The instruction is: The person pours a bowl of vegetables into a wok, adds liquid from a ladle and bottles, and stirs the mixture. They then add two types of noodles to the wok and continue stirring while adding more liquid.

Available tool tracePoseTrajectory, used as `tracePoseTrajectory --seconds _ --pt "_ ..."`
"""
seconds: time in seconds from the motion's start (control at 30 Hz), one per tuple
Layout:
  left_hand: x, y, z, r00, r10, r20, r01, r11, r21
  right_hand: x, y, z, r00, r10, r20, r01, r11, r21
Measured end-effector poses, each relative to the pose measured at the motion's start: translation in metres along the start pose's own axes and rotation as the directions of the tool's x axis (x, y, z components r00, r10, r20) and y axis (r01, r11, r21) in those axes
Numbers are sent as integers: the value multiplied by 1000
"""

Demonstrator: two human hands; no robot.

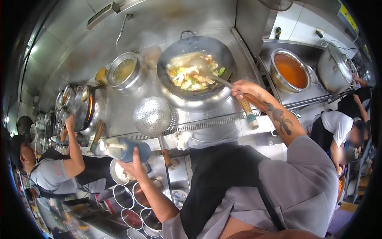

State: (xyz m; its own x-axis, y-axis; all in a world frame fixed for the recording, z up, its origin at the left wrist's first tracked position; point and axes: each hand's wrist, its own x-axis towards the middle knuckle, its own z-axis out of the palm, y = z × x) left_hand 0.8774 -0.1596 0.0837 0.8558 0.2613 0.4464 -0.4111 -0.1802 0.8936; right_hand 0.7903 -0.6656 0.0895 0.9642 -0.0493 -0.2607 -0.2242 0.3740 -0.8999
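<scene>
My right hand (242, 88) is closed round the handle of a ladle (221, 80), whose bowl rests among the food in a black wok (167, 77). Pale pieces and green vegetables (193, 73) fill the wok's middle, partly blurred by steam or motion. My left hand (134, 163) grips a plastic bottle (135, 150) with dark contents. It lies tilted on its side in the air, its pale top pointing left, above a white-rimmed container (118, 172). Between the hands, a perforated strainer (152, 115) with a wooden handle lies on the steel counter.
A pot of liquid (122, 71) stands left of the wok. Orange broth fills a steel bowl (290, 71) at right, beside a large lidded pot (336, 69). Several seasoning containers (131, 218) stand lower left. A co-worker (59, 167) works at another wok on the left; others are at far right.
</scene>
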Motion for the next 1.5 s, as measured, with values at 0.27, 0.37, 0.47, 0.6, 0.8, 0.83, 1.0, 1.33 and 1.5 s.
tracePoseTrajectory --seconds 0.27,0.37,0.47,0.6,0.8,0.83,1.0,1.33,1.5 --pt "41 20 73 949 132 287 -139 990 4 8 41 -10 850 -414 -327 -240 247 -939" --pt "50 30 109 922 88 378 -101 995 15 5 63 -7 829 -442 -343 -219 308 -926" --pt "63 22 144 880 88 467 -86 996 -24 3 49 -3 949 -52 -312 -193 684 -703" --pt "79 25 181 840 90 536 -172 979 106 -7 52 6 883 -426 -196 -84 267 -960" --pt "92 19 221 668 21 744 -523 724 450 -28 15 30 972 -184 -149 89 868 -489" --pt "93 13 227 662 24 749 -529 722 445 -28 10 31 970 -187 -155 91 870 -484" --pt "88 11 251 617 -129 776 -652 468 597 -27 4 28 996 31 -78 -33 999 -28" --pt "87 -3 269 627 -178 758 -693 318 647 -31 -6 22 997 63 -37 -62 998 19" --pt "90 -7 273 622 -191 759 -682 345 646 -25 6 19 994 -14 -111 -17 961 -274"
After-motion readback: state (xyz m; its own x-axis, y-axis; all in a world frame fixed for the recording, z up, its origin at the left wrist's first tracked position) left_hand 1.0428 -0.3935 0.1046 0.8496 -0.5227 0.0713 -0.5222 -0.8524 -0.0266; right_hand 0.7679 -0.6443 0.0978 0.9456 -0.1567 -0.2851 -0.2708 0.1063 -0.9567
